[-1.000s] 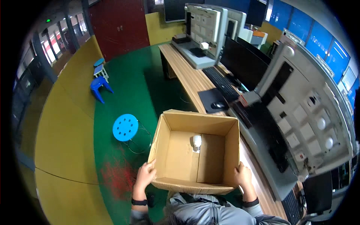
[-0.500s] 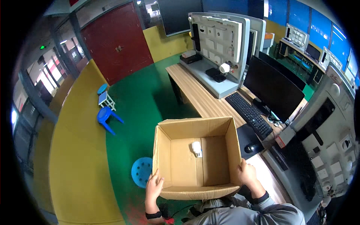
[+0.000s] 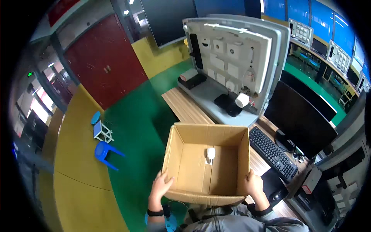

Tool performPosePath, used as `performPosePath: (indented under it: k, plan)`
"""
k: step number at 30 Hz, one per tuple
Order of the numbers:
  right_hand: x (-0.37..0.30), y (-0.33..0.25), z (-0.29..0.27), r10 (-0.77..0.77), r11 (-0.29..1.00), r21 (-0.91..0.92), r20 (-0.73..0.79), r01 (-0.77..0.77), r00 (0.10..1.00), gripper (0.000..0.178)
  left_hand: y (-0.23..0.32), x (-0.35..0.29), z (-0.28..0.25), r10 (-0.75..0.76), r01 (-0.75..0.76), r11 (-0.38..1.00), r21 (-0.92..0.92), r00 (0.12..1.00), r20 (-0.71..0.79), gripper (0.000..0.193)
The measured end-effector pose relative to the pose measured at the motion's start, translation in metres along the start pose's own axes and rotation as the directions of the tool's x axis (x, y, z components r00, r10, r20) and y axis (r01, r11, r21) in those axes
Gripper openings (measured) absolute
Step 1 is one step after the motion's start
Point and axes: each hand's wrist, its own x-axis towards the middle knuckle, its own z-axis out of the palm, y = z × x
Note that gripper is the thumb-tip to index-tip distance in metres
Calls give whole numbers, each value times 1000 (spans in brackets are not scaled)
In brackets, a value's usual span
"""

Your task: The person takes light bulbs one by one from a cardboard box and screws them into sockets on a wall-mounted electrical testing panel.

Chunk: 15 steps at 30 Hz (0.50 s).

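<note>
An open cardboard box [image 3: 189, 183] is held up in front of my body, its top facing me. My left hand [image 3: 160, 186] grips the near left part of its rim, with the fingers curled over the wall. On the opposite side my right hand [image 3: 254, 185] clasps the right wall near the front corner. Inside on the bottom lies a small white rounded object [image 3: 211, 153], somewhat like a bulb; its exact kind is unclear. It rests near the seam, and neither hand touches it.
Right of the box, a wooden desk [image 3: 179, 106] carries a keyboard [image 3: 272, 152], a mouse [image 3: 276, 195], a monitor [image 3: 297, 116] and an upright device panel [image 3: 232, 54]. Blue stools [image 3: 103, 150] stand on the green floor at left, beside a yellow partition [image 3: 79, 154].
My view has shifted as I moved toward the desk with the box. The panel looks nearer, and the round blue stool has slipped below the box. Both hands keep their hold.
</note>
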Motion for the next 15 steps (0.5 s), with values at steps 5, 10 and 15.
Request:
performPosePath:
  k: [5, 10, 15]
  plan:
    - [79, -72, 24, 125, 990, 68, 2, -124, 992, 32, -28, 144, -28, 48, -50, 999, 17, 993, 110, 58]
    - [139, -139, 66, 258, 966, 38, -9, -257, 966, 30, -81, 274, -42, 162, -165, 986, -2, 966, 200, 55]
    - [182, -207, 81, 386, 906, 186, 10, -381, 923, 37, -112, 417, -51, 320, -287, 945, -156, 913, 254, 48]
